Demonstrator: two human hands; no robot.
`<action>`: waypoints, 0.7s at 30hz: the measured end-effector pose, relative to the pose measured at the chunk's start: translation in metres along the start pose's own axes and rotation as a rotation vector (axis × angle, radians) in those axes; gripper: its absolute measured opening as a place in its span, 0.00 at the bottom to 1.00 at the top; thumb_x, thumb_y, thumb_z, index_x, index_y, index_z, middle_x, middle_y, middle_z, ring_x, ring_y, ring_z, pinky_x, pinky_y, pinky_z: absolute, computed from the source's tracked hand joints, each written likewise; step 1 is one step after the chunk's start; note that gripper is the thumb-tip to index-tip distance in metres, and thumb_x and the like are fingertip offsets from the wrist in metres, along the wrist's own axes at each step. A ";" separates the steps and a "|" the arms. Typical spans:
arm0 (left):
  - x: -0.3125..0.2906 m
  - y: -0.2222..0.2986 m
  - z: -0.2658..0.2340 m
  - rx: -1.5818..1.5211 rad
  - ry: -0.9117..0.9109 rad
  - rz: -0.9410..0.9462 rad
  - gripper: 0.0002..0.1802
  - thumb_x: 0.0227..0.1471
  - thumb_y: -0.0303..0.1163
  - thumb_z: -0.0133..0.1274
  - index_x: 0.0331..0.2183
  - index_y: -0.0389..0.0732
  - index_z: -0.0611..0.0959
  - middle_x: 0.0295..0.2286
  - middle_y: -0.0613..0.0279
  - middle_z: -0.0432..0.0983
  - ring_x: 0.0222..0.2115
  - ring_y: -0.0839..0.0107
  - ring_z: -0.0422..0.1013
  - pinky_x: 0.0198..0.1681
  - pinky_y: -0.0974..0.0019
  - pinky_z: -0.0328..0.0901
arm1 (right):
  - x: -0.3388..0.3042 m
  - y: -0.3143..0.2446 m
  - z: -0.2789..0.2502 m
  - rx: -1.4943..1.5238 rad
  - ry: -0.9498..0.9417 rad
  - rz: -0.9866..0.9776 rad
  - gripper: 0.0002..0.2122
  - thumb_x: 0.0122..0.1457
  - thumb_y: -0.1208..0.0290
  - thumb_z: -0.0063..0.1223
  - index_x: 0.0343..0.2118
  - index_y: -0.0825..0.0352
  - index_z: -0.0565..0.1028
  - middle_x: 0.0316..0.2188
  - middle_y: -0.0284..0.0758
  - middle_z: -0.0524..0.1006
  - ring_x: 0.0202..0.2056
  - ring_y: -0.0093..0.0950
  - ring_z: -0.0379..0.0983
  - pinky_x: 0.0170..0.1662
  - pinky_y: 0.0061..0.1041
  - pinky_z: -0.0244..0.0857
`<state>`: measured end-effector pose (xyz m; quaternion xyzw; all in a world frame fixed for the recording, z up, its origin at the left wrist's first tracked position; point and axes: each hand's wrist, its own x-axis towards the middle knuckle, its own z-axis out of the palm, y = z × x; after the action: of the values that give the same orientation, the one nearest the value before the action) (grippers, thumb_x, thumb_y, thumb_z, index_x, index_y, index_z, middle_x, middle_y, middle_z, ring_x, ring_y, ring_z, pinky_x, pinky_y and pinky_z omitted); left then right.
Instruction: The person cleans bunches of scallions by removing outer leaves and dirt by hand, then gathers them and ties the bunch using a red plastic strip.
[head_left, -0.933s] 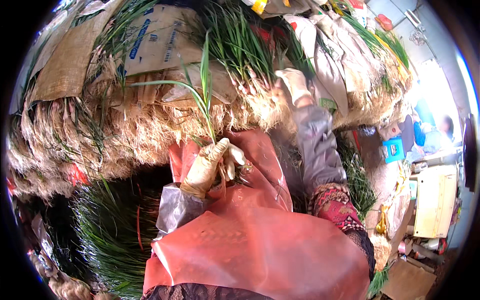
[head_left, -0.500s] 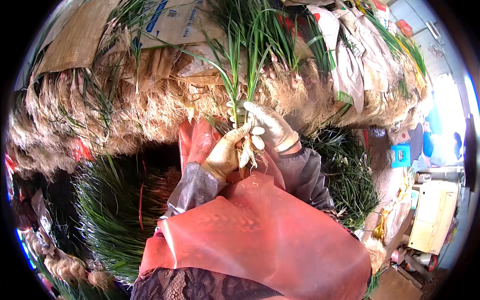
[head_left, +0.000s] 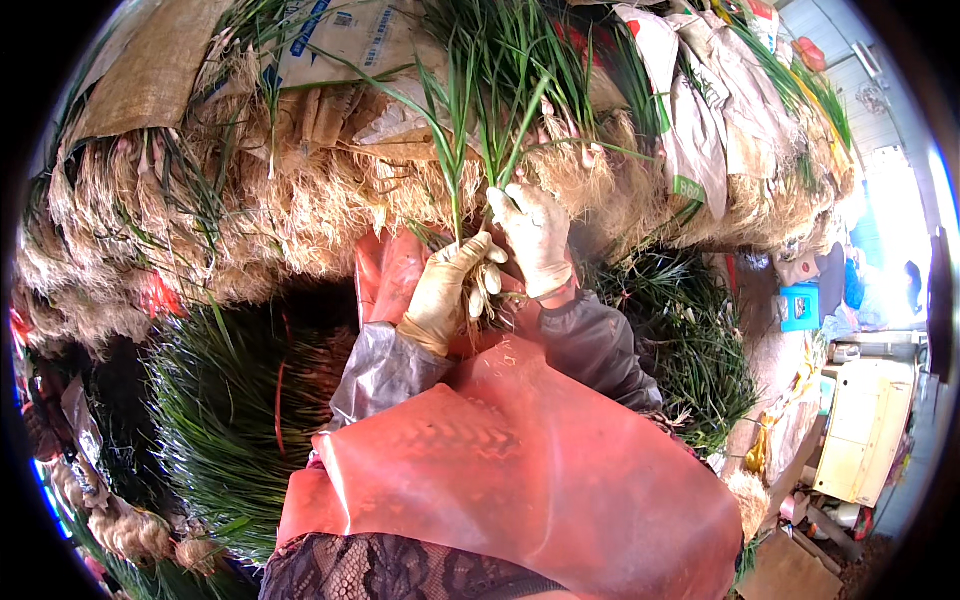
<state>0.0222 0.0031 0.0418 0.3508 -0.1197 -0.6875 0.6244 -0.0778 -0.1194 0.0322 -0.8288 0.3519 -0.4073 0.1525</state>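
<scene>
My left hand [head_left: 440, 295], in a pale work glove, is closed around the lower stems of a few green garlic plants [head_left: 457, 150]. Their white root ends hang below its fingers. Just to the right, my gloved right hand [head_left: 535, 240] pinches another green garlic stalk [head_left: 505, 150] near its base, thumb and forefinger together. Leaves from both hands point up and away from me. The hands are close together above the orange apron [head_left: 520, 430] on my lap; the fingers partly hide the stems.
Ahead is a long heap of green garlic with shaggy pale roots [head_left: 300, 215], partly covered by sacks [head_left: 150, 75]. A large bundle of green leaves [head_left: 220, 420] stands at my left, another pile [head_left: 690, 350] at my right. Farther right are a blue box [head_left: 800, 307] and a cream-coloured cabinet [head_left: 865, 430].
My right hand has turned and moved slightly right, up along a stalk, spreading its leaves from those in my left hand. My left hand has shifted slightly.
</scene>
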 end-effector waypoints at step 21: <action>0.033 0.192 0.088 0.193 -0.337 0.732 0.11 0.58 0.31 0.44 0.39 0.33 0.73 0.33 0.54 0.77 0.26 0.72 0.75 0.28 0.73 0.73 | 0.035 0.088 -0.063 -0.719 0.143 -0.027 0.16 0.57 0.57 0.45 0.42 0.61 0.74 0.33 0.36 0.75 0.36 0.34 0.70 0.37 0.34 0.61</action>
<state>0.1163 -0.0893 0.2107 0.2245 -0.4011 -0.4537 0.7634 -0.1532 -0.2039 0.0439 -0.8034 0.4715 -0.3164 -0.1790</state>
